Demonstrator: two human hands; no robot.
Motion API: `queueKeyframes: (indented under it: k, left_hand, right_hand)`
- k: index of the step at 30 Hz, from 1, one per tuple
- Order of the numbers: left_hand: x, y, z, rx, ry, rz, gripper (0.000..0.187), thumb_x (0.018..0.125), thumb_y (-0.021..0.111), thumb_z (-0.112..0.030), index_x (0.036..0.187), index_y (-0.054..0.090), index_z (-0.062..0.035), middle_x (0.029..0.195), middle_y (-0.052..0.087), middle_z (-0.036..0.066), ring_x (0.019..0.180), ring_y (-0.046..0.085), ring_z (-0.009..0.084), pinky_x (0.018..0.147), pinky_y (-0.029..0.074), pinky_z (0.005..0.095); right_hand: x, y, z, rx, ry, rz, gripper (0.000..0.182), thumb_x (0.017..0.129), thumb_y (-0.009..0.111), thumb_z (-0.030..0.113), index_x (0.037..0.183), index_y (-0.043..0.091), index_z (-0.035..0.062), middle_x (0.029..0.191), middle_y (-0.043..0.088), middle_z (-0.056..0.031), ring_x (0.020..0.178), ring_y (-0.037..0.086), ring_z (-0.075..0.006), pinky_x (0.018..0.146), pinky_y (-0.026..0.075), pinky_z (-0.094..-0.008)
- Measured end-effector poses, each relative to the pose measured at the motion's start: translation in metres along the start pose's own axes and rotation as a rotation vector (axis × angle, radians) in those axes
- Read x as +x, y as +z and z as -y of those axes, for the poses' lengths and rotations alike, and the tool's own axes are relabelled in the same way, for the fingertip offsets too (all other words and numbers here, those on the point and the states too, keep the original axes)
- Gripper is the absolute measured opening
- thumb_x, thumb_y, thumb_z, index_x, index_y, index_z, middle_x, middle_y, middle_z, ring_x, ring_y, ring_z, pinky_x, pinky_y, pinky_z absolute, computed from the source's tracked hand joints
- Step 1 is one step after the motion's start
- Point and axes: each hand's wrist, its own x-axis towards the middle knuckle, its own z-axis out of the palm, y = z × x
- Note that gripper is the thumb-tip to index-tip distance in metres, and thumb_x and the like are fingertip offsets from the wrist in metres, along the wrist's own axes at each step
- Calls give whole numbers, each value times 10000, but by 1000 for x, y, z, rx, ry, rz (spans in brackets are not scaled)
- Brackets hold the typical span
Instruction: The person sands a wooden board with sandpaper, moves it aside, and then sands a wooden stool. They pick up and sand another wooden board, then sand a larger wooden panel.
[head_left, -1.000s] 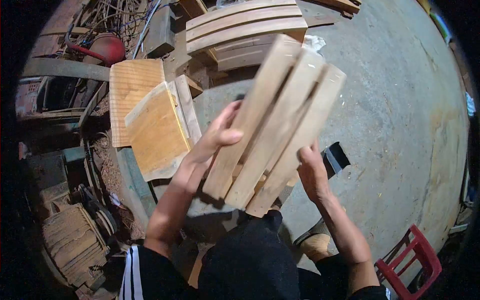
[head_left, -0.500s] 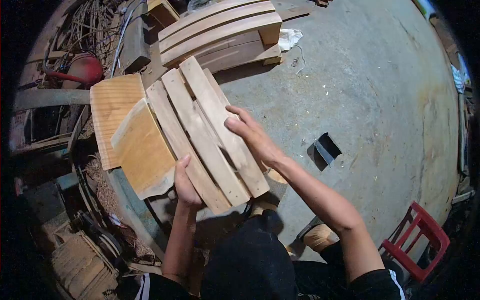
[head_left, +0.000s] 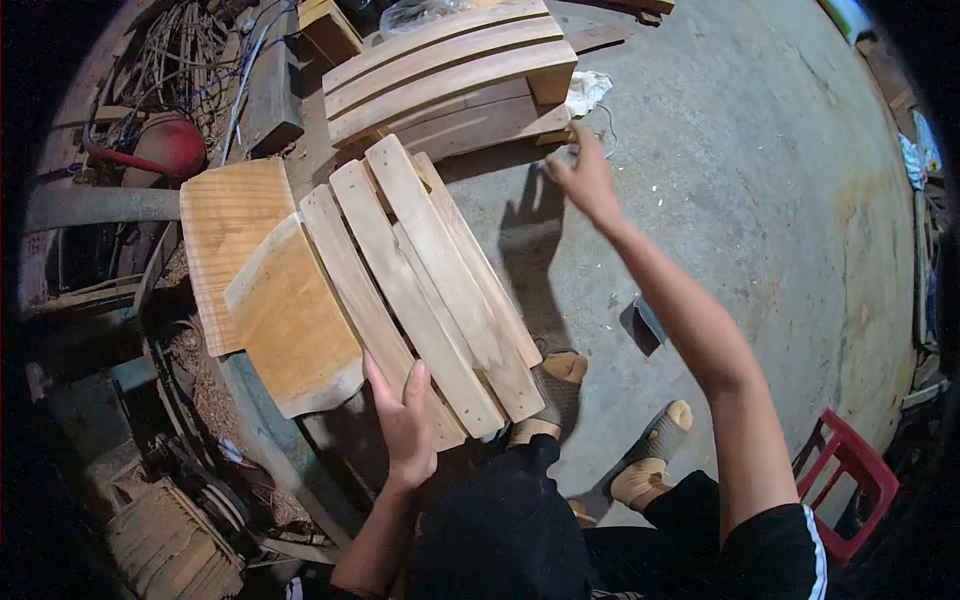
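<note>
A slatted wooden piece (head_left: 425,290) lies tilted in front of me, its pale slats running from upper left to lower right. My left hand (head_left: 407,425) grips its lower left edge, thumb on top of the outer slat. Off to the upper right, my right hand (head_left: 585,180) is in the air above the floor, touching nothing, with its fingers partly curled and apart. A second slatted wooden piece (head_left: 450,75) stands on the floor beyond. Two flat boards, a striped one (head_left: 215,240) and a yellowish one (head_left: 300,320), lie left of the held piece.
A red plastic chair (head_left: 855,490) is at the lower right. A dark dustpan-like object (head_left: 648,325) sits on the concrete floor (head_left: 770,230). White cloth (head_left: 588,92) lies by the far slatted piece. Cables, a red round object (head_left: 172,148) and machine parts crowd the left.
My right hand has let go of the slatted piece and moved up and to the right. The piece and my left hand have shifted slightly downward in view.
</note>
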Motion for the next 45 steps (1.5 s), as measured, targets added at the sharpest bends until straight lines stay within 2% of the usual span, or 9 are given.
queueKeyframes:
  k: [5,12,15,23,29,36,39,42,45]
  left_hand:
    - [8,-2,16,-4,109,4,748,947,544,-163,1518,111,50,1473,343,208,1329,382,262,1132,276,378]
    - [14,-12,37,27,247,61,714,958,529,-134,1524,127,30,1479,350,194,1328,388,257,1118,308,369]
    - [14,-12,37,-5,203,27,710,960,525,-122,1527,124,27,1487,344,184,1331,386,248,1125,298,368]
    - [13,-12,30,-23,183,38,763,941,553,-185,1513,100,40,1430,383,204,1288,425,263,1106,319,391]
    - [11,-15,28,17,175,75,773,953,556,-201,1514,81,39,1452,356,208,1313,398,268,1118,294,400]
    - [9,-13,28,35,172,78,764,947,560,-190,1510,101,48,1454,362,204,1301,412,266,1109,308,383]
    - [11,-15,36,-4,155,61,754,940,555,-173,1507,112,52,1448,373,203,1294,418,265,1110,307,382]
    - [14,-17,40,69,212,48,740,932,554,-159,1501,134,60,1439,385,204,1289,423,264,1106,311,377]
    - [12,-14,32,14,222,88,727,928,554,-146,1494,150,68,1434,390,205,1282,429,259,1101,315,372]
  right_hand:
    - [49,6,-2,-476,-79,-65,843,721,820,260,1387,353,38,1265,508,-240,1158,531,-435,1002,439,-488]
    - [49,17,-11,-343,-95,-22,721,695,814,318,1240,441,28,1174,539,-192,1117,536,-390,954,465,-470]
    - [24,36,-2,-353,-14,-254,640,666,809,321,1132,480,30,1094,539,-163,1056,532,-353,908,445,-468]
    - [-63,60,18,-346,300,-445,696,639,795,255,1213,467,35,1152,517,-144,1147,488,-323,972,364,-482]
    - [-139,53,29,-287,447,-573,767,640,824,364,1209,447,15,1177,493,-178,1154,479,-384,939,374,-514]
    - [-185,41,27,-41,501,-501,779,715,790,295,1327,390,28,1199,453,-185,1210,434,-365,978,323,-513]
    - [-191,-6,7,-81,114,-410,390,808,606,47,1189,538,4,1122,501,-189,1061,509,-337,918,411,-385]
    - [-125,-55,-39,164,223,-470,279,860,518,78,1111,603,-11,1048,573,-133,1010,544,-266,920,421,-347]
    - [-28,-99,-21,510,313,-567,336,974,486,206,1232,616,32,1184,631,-72,1054,567,-171,956,434,-316]
